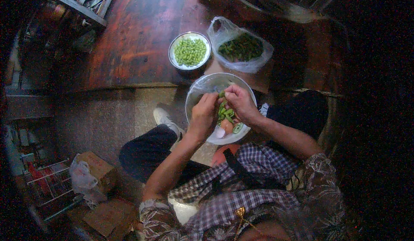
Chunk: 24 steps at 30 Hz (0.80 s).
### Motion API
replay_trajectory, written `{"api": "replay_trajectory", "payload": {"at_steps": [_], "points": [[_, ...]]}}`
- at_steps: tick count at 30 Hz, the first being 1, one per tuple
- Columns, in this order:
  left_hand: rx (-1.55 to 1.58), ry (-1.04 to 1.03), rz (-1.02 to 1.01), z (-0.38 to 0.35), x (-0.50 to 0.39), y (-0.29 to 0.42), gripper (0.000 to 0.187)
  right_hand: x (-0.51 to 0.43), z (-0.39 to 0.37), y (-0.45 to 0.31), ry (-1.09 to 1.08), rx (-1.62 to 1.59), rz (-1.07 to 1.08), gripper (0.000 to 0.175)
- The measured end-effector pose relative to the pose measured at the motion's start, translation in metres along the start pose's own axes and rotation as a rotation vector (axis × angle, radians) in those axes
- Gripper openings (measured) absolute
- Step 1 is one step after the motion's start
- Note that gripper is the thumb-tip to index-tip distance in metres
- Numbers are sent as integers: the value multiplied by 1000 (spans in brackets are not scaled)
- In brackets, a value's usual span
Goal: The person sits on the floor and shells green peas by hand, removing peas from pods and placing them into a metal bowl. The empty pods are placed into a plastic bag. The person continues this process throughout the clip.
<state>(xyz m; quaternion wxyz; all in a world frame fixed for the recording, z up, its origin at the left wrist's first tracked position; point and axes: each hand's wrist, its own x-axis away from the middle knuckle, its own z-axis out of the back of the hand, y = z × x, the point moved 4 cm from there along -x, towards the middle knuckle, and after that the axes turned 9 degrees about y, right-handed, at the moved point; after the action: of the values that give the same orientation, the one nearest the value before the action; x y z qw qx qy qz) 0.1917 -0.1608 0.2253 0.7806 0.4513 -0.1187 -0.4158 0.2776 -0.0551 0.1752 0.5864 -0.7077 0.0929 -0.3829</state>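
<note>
Above a white bin (198, 83) lined with clear plastic, my left hand (206, 108) and my right hand (241, 101) meet fingertip to fingertip. A green bean pod (222, 94) is pinched between them, mostly hidden by the fingers. Inside the bin lie green pods (226, 112), broken eggshell (227, 125) and a pale scrap (220, 132). Beyond it stands a white bowl (172, 44) with a dark rim, holding shelled green beans (190, 52). To its right sits a clear plastic bag (255, 67) of darker green pods (242, 48).
The bowl and bag rest on a reddish-brown wooden table (139, 47). A metal-framed rack (77, 6) stands at the far left. On the floor at lower left are a cardboard box (98, 168), a white plastic bag (82, 176) and a wire rack (48, 183). The right side is dark.
</note>
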Motion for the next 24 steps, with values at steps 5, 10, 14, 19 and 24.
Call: {"api": "replay_trajectory", "payload": {"at_steps": [5,10,14,19,24], "points": [[41,9,76,-4,1,0,14,3,-1,1,38,41,71,14],[262,-5,353,-6,2,-8,21,0,-4,2,36,47,121,13],[414,-27,486,-1,4,-14,27,2,-10,-4,-19,46,146,12],[381,-9,435,2,4,-20,29,11,-9,-28,83,197,298,13],[354,-31,468,2,6,-28,31,13,-12,-41,72,341,472,15]]}}
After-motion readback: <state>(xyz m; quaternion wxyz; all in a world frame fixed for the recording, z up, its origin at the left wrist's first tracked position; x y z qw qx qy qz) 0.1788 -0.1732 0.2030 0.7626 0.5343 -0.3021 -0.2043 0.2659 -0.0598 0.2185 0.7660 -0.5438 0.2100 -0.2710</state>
